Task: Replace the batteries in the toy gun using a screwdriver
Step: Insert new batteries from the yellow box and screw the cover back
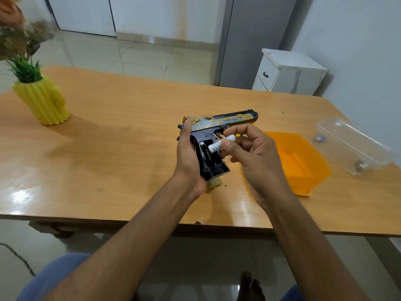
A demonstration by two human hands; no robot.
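Right grip (249, 153) pinches battery (221, 143); toy gun (219, 123) reads "DESERT EAGLE" (gold slide).

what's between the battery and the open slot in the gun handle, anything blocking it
Nothing visible blocks it. The right hand pinches the white battery with its lower end at the open slot in the toy gun, which the left hand holds. The cover is off.

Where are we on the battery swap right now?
Done: the grip compartment of the toy gun is open. In hand: left hand holds the gun; right hand pinches a white battery at the opening. Left: seating it and screwing the cover back on; no screwdriver in view.
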